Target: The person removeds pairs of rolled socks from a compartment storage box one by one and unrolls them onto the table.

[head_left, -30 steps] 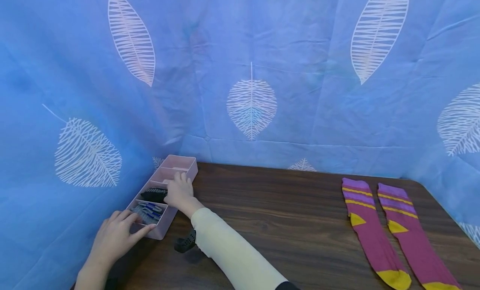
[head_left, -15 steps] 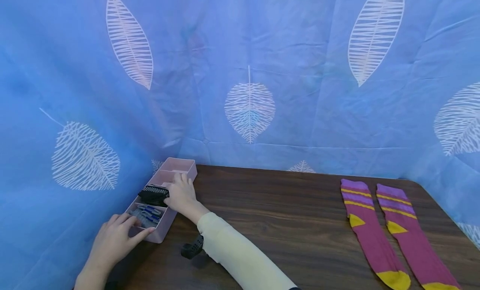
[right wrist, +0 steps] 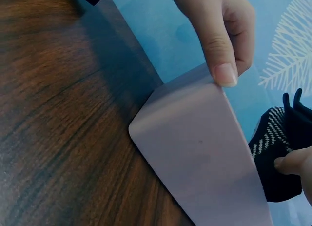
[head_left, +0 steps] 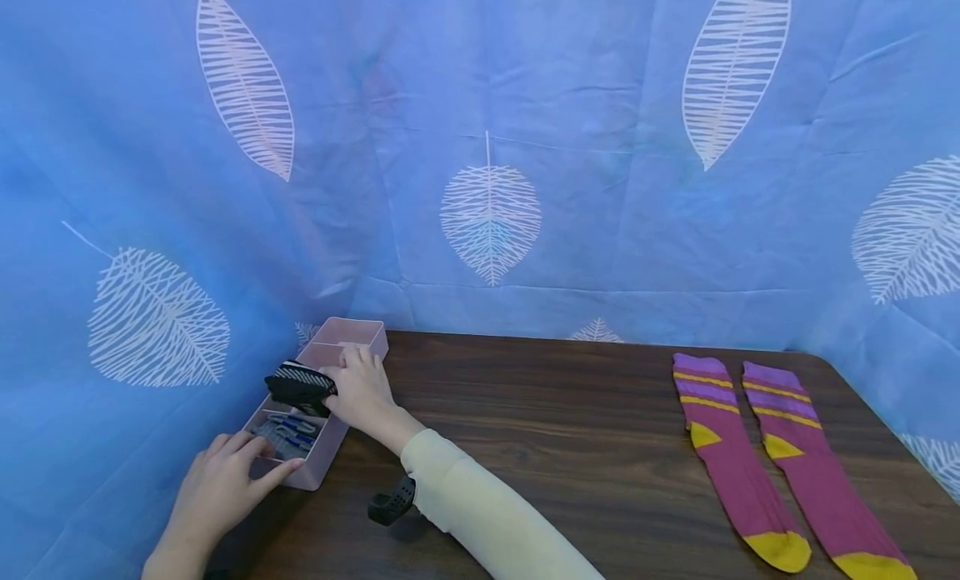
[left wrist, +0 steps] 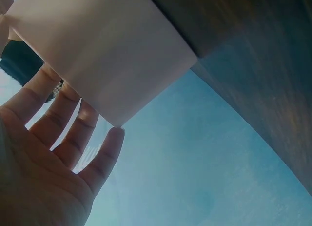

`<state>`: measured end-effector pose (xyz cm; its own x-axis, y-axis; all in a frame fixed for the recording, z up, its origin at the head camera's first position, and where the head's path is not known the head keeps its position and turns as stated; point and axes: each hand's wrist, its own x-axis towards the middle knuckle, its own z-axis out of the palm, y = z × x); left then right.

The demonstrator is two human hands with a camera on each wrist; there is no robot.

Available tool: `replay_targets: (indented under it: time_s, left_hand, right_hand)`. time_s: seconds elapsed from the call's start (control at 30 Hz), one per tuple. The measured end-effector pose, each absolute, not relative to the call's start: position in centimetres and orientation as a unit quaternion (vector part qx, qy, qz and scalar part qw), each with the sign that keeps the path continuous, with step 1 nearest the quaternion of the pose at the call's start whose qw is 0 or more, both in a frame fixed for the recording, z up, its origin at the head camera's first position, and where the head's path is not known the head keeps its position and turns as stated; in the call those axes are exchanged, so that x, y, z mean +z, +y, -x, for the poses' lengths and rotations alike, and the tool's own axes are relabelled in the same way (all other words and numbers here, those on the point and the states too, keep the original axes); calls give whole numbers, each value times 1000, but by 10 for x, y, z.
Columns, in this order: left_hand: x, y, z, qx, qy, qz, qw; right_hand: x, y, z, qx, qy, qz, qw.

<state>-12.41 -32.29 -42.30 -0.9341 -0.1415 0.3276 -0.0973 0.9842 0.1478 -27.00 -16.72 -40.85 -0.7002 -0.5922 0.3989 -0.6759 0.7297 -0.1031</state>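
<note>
A pink divided box (head_left: 324, 451) stands at the table's back left corner. My right hand (head_left: 360, 390) pinches a folded black sock with white stripes (head_left: 300, 385) and holds it just above the box's middle compartment. In the right wrist view the black sock (right wrist: 275, 150) hangs beyond the pink box (right wrist: 204, 157), with my fingertip (right wrist: 291, 163) on it. My left hand (head_left: 221, 484) grips the box's near end, thumb on the outer wall. The left wrist view shows this hand (left wrist: 58, 157) against the box wall (left wrist: 107, 55).
Two magenta socks with purple and yellow stripes (head_left: 723, 455) (head_left: 813, 467) lie flat side by side at the table's right. Grey-blue socks (head_left: 288, 434) fill the box's near compartment. A blue leaf-print cloth (head_left: 487, 147) hangs behind and at both sides of the wooden table (head_left: 570, 447).
My right hand has raised the black sock out of the box's middle compartment, up and slightly left. My left hand stays on the box's near end.
</note>
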Motion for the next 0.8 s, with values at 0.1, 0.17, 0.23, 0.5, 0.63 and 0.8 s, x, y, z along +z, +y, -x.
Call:
replay_targets:
  time_s: [0.1,0.17,0.23,0.5,0.63,0.8]
  left_hand:
    - [-422,-322,123,-66,-982,-65,166]
    - [-422,-322,122,-65,-982,-65,167]
    - [-422,-321,121,-65,-981,-64,171]
    - [-423,-320,119,-61,-979,-57,188]
    - [-423,-320,118,-62,-979,-61,182]
    - [-421,-321,119,-67,-981,-64,172]
  right_hand:
    - [-405,-162,268,133,-909,-347,187]
    - [-403,-159,267,140,-908,-347,190]
    - [-402,-155,265,143,-907,-348,191]
    - [-402,-144,261,164,-898,-357,197]
    - [-403,-137,260,180,-895,-355,203]
    - [-402,-129,259,198,-888,-352,220]
